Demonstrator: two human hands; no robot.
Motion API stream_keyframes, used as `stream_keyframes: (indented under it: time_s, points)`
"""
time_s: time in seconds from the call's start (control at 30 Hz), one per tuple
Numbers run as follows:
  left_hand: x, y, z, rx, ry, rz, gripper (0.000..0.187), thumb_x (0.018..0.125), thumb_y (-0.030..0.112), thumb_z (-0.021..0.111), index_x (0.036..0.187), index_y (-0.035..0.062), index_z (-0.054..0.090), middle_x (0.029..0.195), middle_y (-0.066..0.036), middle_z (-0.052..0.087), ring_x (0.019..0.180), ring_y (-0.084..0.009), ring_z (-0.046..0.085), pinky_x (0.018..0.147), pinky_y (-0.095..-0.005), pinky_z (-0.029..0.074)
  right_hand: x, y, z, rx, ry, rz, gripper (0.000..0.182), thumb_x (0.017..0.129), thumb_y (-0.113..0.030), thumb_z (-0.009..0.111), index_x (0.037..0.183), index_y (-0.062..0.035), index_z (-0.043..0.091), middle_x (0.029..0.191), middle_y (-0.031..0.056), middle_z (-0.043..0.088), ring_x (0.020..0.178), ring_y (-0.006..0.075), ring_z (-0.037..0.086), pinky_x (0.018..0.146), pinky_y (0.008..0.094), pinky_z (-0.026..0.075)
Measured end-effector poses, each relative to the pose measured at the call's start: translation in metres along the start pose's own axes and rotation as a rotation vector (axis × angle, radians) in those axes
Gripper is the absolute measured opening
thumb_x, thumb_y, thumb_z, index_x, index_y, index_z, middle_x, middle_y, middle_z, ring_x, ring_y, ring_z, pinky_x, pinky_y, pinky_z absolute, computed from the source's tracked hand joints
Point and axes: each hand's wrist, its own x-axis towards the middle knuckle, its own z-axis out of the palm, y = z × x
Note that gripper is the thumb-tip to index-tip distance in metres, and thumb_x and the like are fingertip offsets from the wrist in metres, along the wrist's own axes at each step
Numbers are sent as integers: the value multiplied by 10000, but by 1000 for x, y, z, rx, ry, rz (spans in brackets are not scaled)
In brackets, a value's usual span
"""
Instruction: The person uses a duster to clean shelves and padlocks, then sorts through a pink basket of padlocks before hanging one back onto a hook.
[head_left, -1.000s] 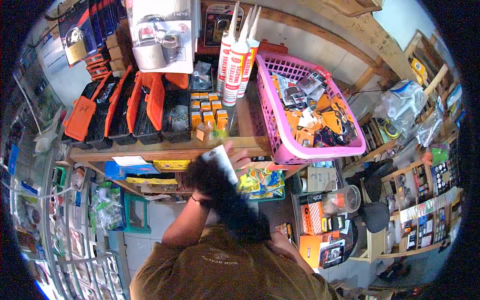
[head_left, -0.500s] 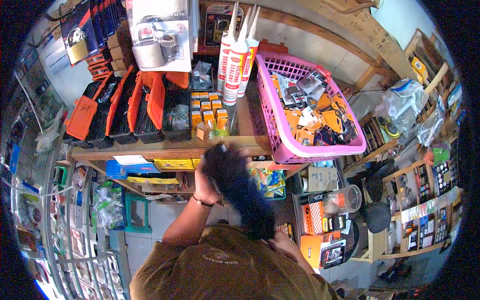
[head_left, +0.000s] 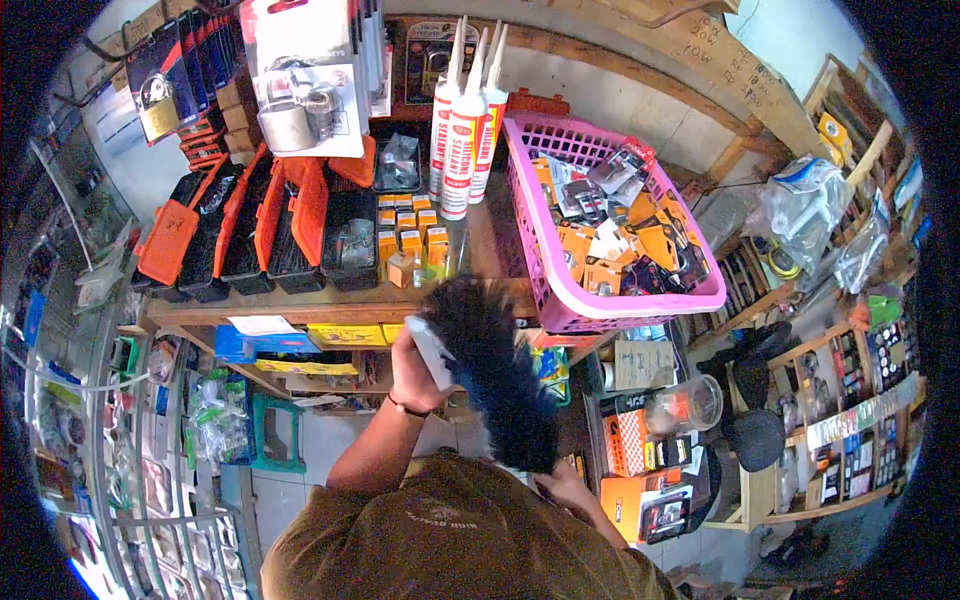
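A dark, fluffy feather duster (head_left: 500, 370) reaches diagonally from my chest up to the front edge of the wooden shelf. My right hand (head_left: 566, 486) is closed around its lower end, partly hidden by the bristles. In my left hand (head_left: 412, 374) is a flat whitish box (head_left: 431, 354), gripped from its left side and tilted. The duster's bristles lie against the box's right side and cover part of it. What is printed on the box cannot be made out.
The wooden shelf (head_left: 350, 300) bears orange-lidded black bins (head_left: 270, 225), small orange boxes (head_left: 411, 242), silicone sealant tubes (head_left: 458, 165) and a pink basket (head_left: 640, 302) of packaged parts. Padlock packs (head_left: 308, 90) hang above. At right stand a clear plastic jar (head_left: 690, 400) and orange packages (head_left: 625, 505).
The duster has shifted slightly right and down across the box, so the box's whitish face now shows beside my left fingers. My head view has moved slightly.
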Motion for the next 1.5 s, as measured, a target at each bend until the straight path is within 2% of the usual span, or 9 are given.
stream_keyframes:
  time_s: [0.2, 0.73, 0.83, 1.0, 1.13, 1.33, 1.4, 1.47, 1.5]
  points:
    - [11, -4, -4, -24, -340, -47, 602, 847, 463, 361, 1322, 104, 272, 1302, -167, 367, 1191, -349, 357, 1013, -478, 244, -13, -23, -15, 91, 55, -25, 288, 743, -230, 588, 747, 58, 572, 712, 232, 553, 722, 378, 534, 696, 432, 416]
    - [9, -5, 41, 300, 130, 10, 573, 864, 409, 330, 1320, 66, 285, 1280, -140, 406, 1163, -301, 407, 999, -438, 292, 15, 21, -11, -85, 8, -272, 296, 766, -277, 572, 879, -5, 595, 802, 200, 601, 741, 327, 590, 646, 393, 459]
    - [8, -6, 24, -340, 25, -1, 608, 853, 464, 314, 1368, 185, 155, 1272, -197, 384, 1124, -367, 424, 969, -485, 311, 1, -29, -35, 39, -76, 172, 257, 772, -236, 550, 901, -20, 602, 819, 187, 608, 760, 304, 595, 663, 382, 458]
    - [18, -1, -3, -140, -286, -68, 657, 834, 571, 307, 1353, 181, 210, 1280, -208, 364, 1132, -401, 398, 959, -522, 294, 26, 36, -7, -83, -203, -93, 354, 734, -221, 560, 1032, -31, 557, 949, 225, 587, 911, 337, 560, 774, 381, 420]
    - [8, -1, 18, -259, 154, 59, 494, 893, 434, 282, 1306, 167, 326, 1240, -169, 419, 1087, -396, 437, 947, -513, 320, 13, -12, -27, 106, -131, -14, 331, 741, -198, 550, 1025, -29, 557, 945, 212, 590, 877, 336, 565, 750, 385, 424]
    - [6, -9, 4, 135, -361, 105, 569, 862, 418, 357, 1350, 165, 211, 1293, -159, 363, 1126, -400, 407, 974, -504, 301, 14, 0, -24, 56, -145, -17, 314, 742, -211, 558, 992, -22, 560, 890, 203, 593, 802, 315, 570, 701, 386, 428]
    - [3, -5, 12, -313, 18, -4, 633, 834, 459, 389, 1358, 164, 192, 1306, -135, 361, 1192, -359, 347, 979, -495, 295, 9, -7, -29, 146, -159, 123, 309, 743, -218, 557, 975, -13, 564, 870, 200, 595, 790, 311, 572, 694, 386, 431]
    - [7, -12, 0, 94, -300, 32, 628, 843, 450, 388, 1362, 170, 170, 1306, -141, 356, 1177, -351, 372, 968, -485, 316, 10, 6, -21, 109, -151, 30, 299, 738, -226, 570, 925, 7, 566, 846, 210, 591, 763, 306, 569, 684, 390, 433]
    - [9, -16, 18, 484, 162, 52, 630, 850, 441, 395, 1365, 174, 149, 1317, -146, 337, 1157, -349, 396, 954, -475, 338, 12, 13, -17, 91, -143, -18, 297, 735, -230, 577, 900, 17, 568, 834, 214, 590, 749, 303, 568, 679, 391, 434]
